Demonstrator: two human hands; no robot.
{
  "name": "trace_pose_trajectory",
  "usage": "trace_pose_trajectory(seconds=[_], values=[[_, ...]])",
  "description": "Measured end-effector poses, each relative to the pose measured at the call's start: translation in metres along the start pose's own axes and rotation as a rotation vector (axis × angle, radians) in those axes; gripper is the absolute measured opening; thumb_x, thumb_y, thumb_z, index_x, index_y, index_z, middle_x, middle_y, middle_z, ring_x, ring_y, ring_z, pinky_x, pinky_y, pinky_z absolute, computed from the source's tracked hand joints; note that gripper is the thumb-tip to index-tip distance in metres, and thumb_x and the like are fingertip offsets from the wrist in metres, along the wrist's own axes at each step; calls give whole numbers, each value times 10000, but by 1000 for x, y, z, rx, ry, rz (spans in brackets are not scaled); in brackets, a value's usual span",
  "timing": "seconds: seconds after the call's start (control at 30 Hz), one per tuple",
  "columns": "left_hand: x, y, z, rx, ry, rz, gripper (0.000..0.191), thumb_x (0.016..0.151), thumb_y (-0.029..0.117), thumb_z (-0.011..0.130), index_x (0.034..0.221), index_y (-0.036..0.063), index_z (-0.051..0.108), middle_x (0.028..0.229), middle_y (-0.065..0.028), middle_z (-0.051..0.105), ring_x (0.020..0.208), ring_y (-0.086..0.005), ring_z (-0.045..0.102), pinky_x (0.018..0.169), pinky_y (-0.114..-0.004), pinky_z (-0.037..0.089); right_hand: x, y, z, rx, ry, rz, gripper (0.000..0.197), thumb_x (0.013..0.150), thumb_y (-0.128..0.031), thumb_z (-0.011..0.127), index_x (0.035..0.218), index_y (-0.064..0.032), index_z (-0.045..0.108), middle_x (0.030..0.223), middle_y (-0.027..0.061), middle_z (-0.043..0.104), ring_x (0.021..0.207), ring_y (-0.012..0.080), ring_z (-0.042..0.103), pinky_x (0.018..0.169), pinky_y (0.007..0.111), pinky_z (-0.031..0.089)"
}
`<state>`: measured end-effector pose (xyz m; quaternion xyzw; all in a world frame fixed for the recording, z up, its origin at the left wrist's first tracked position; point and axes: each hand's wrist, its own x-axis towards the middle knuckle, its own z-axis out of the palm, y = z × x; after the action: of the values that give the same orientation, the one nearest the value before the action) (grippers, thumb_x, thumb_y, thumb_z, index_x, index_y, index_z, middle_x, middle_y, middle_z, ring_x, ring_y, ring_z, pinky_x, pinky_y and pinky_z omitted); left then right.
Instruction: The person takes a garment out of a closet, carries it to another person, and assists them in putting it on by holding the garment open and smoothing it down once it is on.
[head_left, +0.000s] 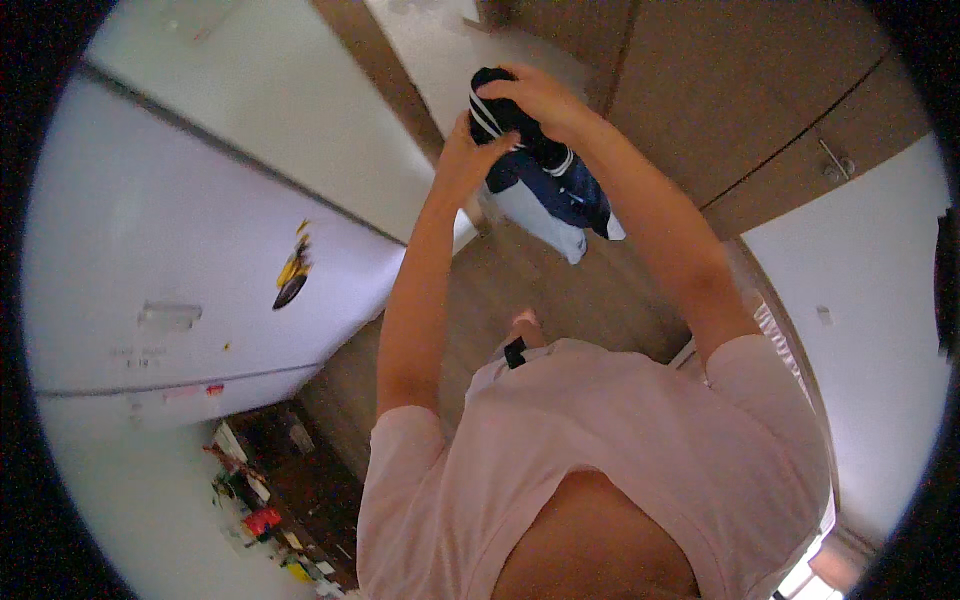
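Note:
A dark navy garment with white stripes (551, 184) hangs from both hands at the top middle, held out at arm's length above the floor. My left hand (480, 154) grips its left edge near the white stripes. Over the upper right part of the black cloth, my right hand (536, 97) is closed on it with bent fingers. Light blue or white cloth (536, 221) hangs down below the navy part; whether it is the same garment or another, I cannot tell.
A white door or panel (187, 225) with a sticker stands at left. Brown cabinet doors (735, 90) with a metal handle (834, 161) are at upper right. A dark shelf (300, 480) with assorted small items is at lower left. Wood-look flooring (600, 292) lies below.

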<state>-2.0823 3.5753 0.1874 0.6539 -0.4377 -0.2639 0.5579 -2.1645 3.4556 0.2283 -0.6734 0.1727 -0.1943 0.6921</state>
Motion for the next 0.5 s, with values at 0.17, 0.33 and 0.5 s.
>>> trace_pose_trajectory(seconds=[0.17,0.33,0.5], values=[[112,12,56,-238,-25,-114,336,739,216,669,962,-22,588,850,-76,626,749,-154,580,687,-267,451,48,-42,-106,-337,117,-112,450,704,-311,662,988,22,557,898,94,588,856,180,537,773,274,412],[184,38,60,-657,-128,-162,361,750,165,648,1041,-26,554,960,-100,610,834,-176,589,734,-288,464,82,-70,-158,-656,212,-291,536,695,-477,635,990,-31,596,965,142,589,892,215,546,789,316,422],[245,63,95,-782,-186,-90,312,754,129,632,1024,-11,562,943,-95,613,840,-191,594,746,-289,465,95,-71,-219,-638,180,-225,536,751,-484,591,1016,-20,549,951,86,562,926,174,504,829,263,379]])
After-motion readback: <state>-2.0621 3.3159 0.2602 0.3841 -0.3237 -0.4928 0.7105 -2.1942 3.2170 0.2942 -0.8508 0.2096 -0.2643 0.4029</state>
